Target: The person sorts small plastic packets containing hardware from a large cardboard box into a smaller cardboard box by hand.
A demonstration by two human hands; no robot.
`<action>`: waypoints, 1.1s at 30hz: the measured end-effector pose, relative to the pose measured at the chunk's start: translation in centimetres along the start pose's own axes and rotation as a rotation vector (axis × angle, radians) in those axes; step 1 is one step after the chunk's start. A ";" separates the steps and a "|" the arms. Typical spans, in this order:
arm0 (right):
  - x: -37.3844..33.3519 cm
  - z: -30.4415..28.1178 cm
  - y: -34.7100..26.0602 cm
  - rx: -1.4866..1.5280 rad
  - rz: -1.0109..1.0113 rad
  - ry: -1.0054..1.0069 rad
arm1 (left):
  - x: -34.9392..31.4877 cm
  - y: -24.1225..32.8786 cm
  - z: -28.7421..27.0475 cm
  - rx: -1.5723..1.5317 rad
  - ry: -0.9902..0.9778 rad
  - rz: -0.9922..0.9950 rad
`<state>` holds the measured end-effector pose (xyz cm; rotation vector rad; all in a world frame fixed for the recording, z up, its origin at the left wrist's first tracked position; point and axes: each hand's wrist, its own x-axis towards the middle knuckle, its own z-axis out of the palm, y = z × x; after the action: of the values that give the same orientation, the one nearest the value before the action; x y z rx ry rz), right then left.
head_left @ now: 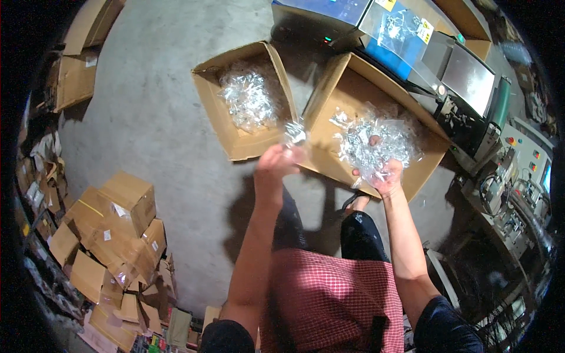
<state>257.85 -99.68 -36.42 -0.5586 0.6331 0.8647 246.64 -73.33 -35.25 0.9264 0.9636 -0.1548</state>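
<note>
My left hand (274, 166) is closed on the end of a small clear plastic bag (294, 133) of shiny metal parts. It holds this bag over the gap between two open cardboard boxes, and motion blurs the fingers a little. Reaching into the right cardboard box (326, 162), my right hand (389, 176) grips clear plastic bags of metal parts (376, 150). Its fingers are spread round the plastic and partly covered by it; one fingertip shows among the bags. A heap of similar bags (250, 99) lies in the left cardboard box (241, 150).
A blue and grey machine (329, 20) stands beyond the boxes, with a sloping metal plate (469, 76). Along the right is a control panel (527, 150) with coloured buttons. Cardboard cartons (126, 203) are piled on the concrete floor (147, 117) at left.
</note>
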 end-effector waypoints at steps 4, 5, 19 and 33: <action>0.0 1.9 0.3 -0.026 0.144 -0.175 | 0.9 0.5 -0.6 0.081 0.015 -0.158; 0.1 2.0 0.6 -0.032 0.164 -0.203 | 0.8 0.6 -0.3 0.072 -0.059 -0.203; 0.9 4.3 1.9 -0.044 0.140 -0.353 | 1.0 2.1 -0.4 -0.265 -0.015 0.017; 1.6 1.7 1.8 -0.407 0.304 -0.295 | 1.7 0.9 1.3 -0.068 -0.397 -0.040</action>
<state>257.59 -96.78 -36.70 -0.6915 0.2725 1.3502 248.98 -73.27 -35.71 0.7764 0.6150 -0.3246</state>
